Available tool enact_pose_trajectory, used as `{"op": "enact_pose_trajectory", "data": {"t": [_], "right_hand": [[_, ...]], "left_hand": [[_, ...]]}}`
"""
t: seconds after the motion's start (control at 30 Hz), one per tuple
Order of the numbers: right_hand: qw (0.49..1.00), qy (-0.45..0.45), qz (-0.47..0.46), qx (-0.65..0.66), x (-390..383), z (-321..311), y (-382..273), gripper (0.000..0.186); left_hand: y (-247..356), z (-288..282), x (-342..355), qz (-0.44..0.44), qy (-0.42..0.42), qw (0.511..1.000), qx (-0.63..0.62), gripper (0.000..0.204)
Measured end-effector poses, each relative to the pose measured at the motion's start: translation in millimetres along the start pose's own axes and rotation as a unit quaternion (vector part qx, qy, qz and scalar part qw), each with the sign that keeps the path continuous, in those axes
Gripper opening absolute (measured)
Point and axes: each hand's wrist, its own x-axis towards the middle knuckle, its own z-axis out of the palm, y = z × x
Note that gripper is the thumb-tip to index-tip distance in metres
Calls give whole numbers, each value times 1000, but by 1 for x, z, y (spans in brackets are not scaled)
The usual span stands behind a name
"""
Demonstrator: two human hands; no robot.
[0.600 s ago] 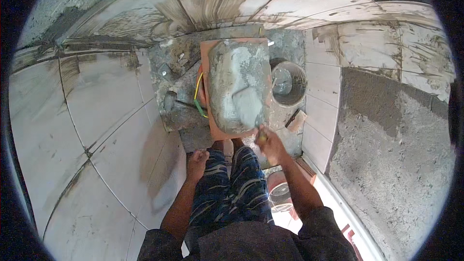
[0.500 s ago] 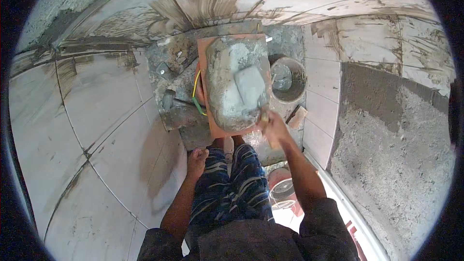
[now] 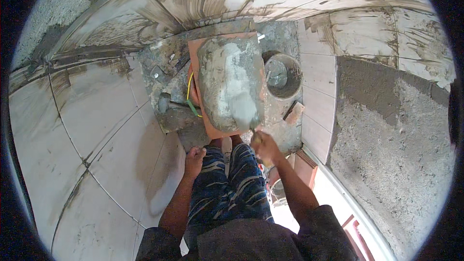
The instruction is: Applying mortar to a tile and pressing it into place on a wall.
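Note:
My right hand (image 3: 265, 146) grips the handle of a trowel (image 3: 243, 109). Its smeared blade lies against the grey mortar (image 3: 212, 87) near the right front part of the layer. That mortar covers most of an orange-brown tile (image 3: 195, 58), leaving a bare strip along the left and front edges. The tile is raised above the floor in front of my feet; what supports it is mostly hidden. Beside my left thigh hangs my left hand (image 3: 195, 158), fingers curled in, with nothing visible in them.
A bucket (image 3: 297, 75) with wet grey contents stands just right of the tile. To the left lie a hammer (image 3: 163, 102) and a yellow-green cable (image 3: 189, 87). A broken tile piece (image 3: 295, 113) rests near the right wall. Tiled walls (image 3: 111, 111) close in around me.
My right hand has drawn the trowel toward me and slightly left across the mortar. The blade now lies lower on the layer. My left hand stays by my thigh.

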Motion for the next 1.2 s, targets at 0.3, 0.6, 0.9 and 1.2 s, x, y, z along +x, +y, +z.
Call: {"op": "enact_pose_trajectory", "data": {"t": [0.3,0.6,0.9,1.2], "right_hand": [[993,-60,-19,-103,-21,-5,6,23],[957,142,-201,-151,102,-82,-33,28],[996,-41,-50,56,74,-56,-76,37],[995,-68,-70,8,-28,2,5,28]], "left_hand": [[-2,3,7,2,-4,997,-75,49],[-11,4,22,21,-25,995,-91,46],[-17,4,12,-6,-19,995,-94,35],[-2,17,11,28,6,1000,-10,44]]}}
